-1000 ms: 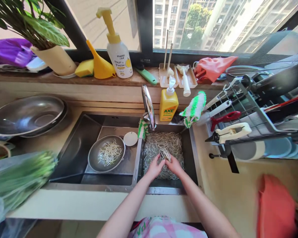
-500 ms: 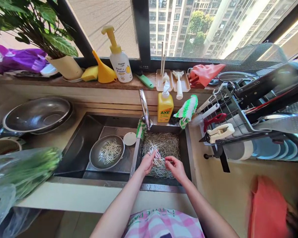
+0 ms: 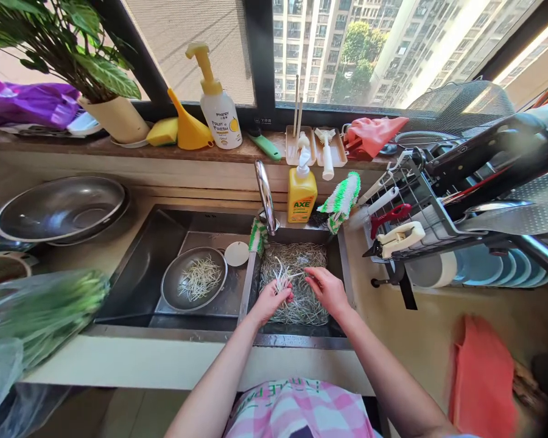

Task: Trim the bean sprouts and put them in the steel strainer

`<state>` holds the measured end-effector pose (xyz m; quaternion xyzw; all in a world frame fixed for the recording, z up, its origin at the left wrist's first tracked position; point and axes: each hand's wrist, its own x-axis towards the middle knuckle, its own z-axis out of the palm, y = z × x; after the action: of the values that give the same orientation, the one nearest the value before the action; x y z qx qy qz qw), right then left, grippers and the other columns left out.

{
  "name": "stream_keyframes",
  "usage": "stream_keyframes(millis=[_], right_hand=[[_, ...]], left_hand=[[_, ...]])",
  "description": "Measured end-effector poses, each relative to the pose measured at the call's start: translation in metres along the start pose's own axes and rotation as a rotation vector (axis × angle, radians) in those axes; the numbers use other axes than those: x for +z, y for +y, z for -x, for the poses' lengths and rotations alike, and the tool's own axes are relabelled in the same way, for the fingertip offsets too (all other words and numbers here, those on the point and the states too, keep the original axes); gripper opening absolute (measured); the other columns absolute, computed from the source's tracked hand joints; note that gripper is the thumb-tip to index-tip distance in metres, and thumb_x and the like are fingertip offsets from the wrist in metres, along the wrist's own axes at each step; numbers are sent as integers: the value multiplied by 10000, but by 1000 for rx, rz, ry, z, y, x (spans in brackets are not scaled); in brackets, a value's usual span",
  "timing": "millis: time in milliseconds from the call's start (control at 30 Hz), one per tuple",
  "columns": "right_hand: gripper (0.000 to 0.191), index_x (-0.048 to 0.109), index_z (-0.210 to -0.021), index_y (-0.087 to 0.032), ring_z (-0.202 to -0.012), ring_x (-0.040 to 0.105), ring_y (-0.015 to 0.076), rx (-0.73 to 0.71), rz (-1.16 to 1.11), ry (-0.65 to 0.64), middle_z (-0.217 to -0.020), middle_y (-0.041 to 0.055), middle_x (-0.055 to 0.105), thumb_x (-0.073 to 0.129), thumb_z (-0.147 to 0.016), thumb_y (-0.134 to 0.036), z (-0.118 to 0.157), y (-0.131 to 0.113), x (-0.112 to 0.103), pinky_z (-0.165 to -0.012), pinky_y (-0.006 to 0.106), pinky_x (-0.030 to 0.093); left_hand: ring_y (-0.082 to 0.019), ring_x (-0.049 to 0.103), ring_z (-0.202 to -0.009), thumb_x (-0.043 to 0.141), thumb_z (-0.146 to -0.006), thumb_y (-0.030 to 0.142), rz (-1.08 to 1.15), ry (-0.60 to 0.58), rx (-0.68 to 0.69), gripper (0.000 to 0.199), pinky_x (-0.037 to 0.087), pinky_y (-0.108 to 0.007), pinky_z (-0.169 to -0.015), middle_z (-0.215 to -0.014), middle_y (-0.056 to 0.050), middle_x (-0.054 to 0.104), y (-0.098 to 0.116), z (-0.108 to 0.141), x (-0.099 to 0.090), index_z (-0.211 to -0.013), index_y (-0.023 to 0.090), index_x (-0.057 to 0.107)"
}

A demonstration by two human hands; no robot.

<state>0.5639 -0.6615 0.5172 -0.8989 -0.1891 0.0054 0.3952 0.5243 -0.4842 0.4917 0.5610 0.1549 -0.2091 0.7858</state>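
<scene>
My left hand point(image 3: 270, 302) is closed round a small bunch of bean sprouts point(image 3: 281, 277) above the right sink basin. At the bunch's right side, my right hand point(image 3: 329, 292) pinches the end of a thin sprout between thumb and fingertips. Below both hands, a mass of loose bean sprouts point(image 3: 305, 311) fills much of the basin. In the left basin point(image 3: 141, 261) stands a metal bowl point(image 3: 170, 286) with a heap of pale sprouts point(image 3: 201, 277) in it. A small white round dish point(image 3: 236, 254) lies against the bowl's right.
The faucet point(image 3: 265, 198) rises behind the divider, with a yellow soap bottle point(image 3: 301, 198) to its right. A crowded dish rack point(image 3: 420, 201) stands on the right. On the left are a large pan point(image 3: 61, 207) and bagged green vegetables point(image 3: 59, 310). A red cloth point(image 3: 484, 377) lies at lower right.
My right hand has moved up slightly and now pinches a sprout stretched from the bunch. My left hand has turned a little and keeps its hold. The view has shifted slightly.
</scene>
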Motion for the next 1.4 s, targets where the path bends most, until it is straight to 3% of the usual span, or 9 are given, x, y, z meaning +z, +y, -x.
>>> stream_keyframes(millis=[433, 533, 633, 733, 900, 1000, 1133, 1300, 1400], right_hand=[[95, 520, -750, -189, -613, 517, 121, 53, 262, -174, -691, 16, 571, 434, -750, -148, 1, 13, 7, -548, 209, 332], [72, 495, -723, -182, -565, 507, 127, 213, 78, -33, -641, 12, 556, 426, -745, -179, -2, 23, 17, -531, 225, 359], [86, 478, -743, -190, -583, 538, 131, 307, -302, 106, -683, 16, 577, 411, -767, -237, -7, 24, 18, -531, 235, 416], [92, 499, -794, -193, -636, 562, 127, 182, -477, 33, -737, 14, 591, 417, -777, -232, -11, 16, 9, -557, 232, 444], [212, 576, -925, -216, -748, 564, 130, -177, -105, -207, -843, 29, 611, 434, -782, -149, -21, 7, -10, -662, 236, 428], [217, 586, -930, -215, -769, 565, 135, -258, 61, -244, -841, 43, 615, 427, -802, -141, -24, 11, -12, -686, 239, 416], [159, 586, -852, -198, -706, 551, 129, -246, 108, -243, -780, 34, 605, 452, -784, -145, -22, 17, -4, -641, 222, 401], [147, 563, -801, -169, -569, 504, 108, 46, -48, -41, -678, 10, 582, 416, -786, -175, -21, 16, 3, -526, 198, 370], [163, 571, -804, -175, -564, 500, 103, 30, -105, -112, -672, 4, 585, 417, -806, -230, -25, 12, 0, -519, 193, 365]], left_hand=[[-92, 451, -524, 564, -679, 441, -219, 49, 30, 316, 350, -217, -538, -569, 29, 500, -5, 0, 10, -776, 144, 516], [-89, 445, -517, 538, -693, 448, -263, 56, 38, 310, 346, -214, -533, -558, 35, 481, -3, 0, 12, -754, 145, 511], [-92, 446, -516, 528, -693, 450, -332, 56, 45, 305, 344, -214, -525, -560, 33, 477, -1, -1, 11, -730, 148, 504], [-99, 440, -498, 534, -681, 451, -432, 46, 48, 301, 330, -212, -496, -556, 30, 479, -2, -4, 9, -715, 153, 509], [-108, 437, -482, 522, -701, 426, -556, 11, 107, 258, 294, -206, -477, -538, 25, 488, -7, -9, 5, -714, 169, 538], [-113, 433, -480, 531, -699, 415, -574, 1, 130, 238, 279, -205, -476, -526, 25, 495, -8, -9, 3, -694, 178, 545], [-111, 416, -463, 523, -708, 412, -571, -8, 114, 231, 268, -208, -482, -509, 32, 488, -7, -7, 4, -673, 184, 534], [-119, 409, -489, 492, -732, 399, -641, -2, 122, 222, 254, -213, -503, -515, 34, 475, -3, -5, 6, -679, 186, 530], [-121, 400, -505, 505, -726, 371, -728, 27, 156, 200, 242, -215, -517, -525, 26, 483, -2, -5, 7, -657, 186, 536]])
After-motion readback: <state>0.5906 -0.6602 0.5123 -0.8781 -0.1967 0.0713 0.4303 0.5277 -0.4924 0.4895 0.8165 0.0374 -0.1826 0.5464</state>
